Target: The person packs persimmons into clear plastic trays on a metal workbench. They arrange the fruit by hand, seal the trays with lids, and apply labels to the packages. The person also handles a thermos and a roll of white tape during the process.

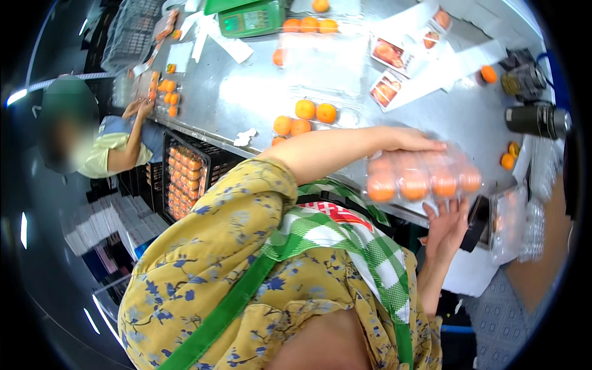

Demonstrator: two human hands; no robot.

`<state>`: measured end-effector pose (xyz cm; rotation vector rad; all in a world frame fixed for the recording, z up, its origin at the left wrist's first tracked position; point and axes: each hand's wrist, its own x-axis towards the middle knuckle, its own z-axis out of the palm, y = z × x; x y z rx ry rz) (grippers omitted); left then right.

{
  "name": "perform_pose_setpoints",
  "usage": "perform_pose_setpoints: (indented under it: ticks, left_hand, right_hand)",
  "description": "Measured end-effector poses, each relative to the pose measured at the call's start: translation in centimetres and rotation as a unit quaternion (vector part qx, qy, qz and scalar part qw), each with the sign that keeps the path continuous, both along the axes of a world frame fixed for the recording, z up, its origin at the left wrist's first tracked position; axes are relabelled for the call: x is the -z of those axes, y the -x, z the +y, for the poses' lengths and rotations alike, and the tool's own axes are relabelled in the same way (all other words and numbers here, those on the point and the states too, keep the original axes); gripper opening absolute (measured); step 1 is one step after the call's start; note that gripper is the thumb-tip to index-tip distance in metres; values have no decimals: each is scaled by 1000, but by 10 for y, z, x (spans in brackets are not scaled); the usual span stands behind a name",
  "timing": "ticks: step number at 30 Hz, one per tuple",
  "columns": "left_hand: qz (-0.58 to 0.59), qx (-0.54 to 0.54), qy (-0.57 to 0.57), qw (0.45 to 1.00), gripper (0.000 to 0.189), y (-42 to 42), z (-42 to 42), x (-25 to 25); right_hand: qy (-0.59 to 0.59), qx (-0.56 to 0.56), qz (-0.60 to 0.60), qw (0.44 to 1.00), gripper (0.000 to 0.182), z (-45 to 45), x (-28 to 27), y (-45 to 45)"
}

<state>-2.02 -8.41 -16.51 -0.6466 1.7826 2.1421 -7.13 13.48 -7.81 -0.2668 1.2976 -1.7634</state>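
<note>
A clear plastic clamshell pack of orange fruit (418,178) is tilted over the table's near edge, slightly blurred. My left hand (411,140) reaches across from the left and grips its upper side. Below the pack, my right hand (446,226) has its palm showing and its fingers spread, with the fingertips at the lower edge; whether they bear any weight is unclear. On the metal table (245,92), left of the pack, loose orange fruits (305,109) sit in an open clear tray. Printed labels with fruit pictures (387,90) lie beyond my left hand.
A green scale (252,18) stands at the far side. Flasks (532,120) and stacked clear packs (508,222) are on the right. At the left, a co-worker (115,148) handles a pack near a black crate (185,178) of packed fruit. Crumpled white paper (245,137) lies near the edge.
</note>
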Motion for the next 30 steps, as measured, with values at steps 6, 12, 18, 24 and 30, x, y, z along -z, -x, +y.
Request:
perform_pose_setpoints:
  ticks: [6,12,18,24,30]
  left_hand:
    - [-55,109,335,934,84,23,-5,-21]
    - [-12,141,470,871,71,52,2,-4]
    - [70,87,530,841,53,61,6,15]
    - [114,48,568,813,41,50,21,25]
    - [255,-13,631,732,40,-5,41,24]
  right_hand:
    - [-58,58,-232,969,55,28,50,-7]
    - [-26,130,-329,935,55,15,99,-15]
    - [-23,220,-335,916,51,-6,106,-27]
    - [-95,141,-343,924,44,7,116,-13]
    - [-165,8,-291,942,41,34,102,-7]
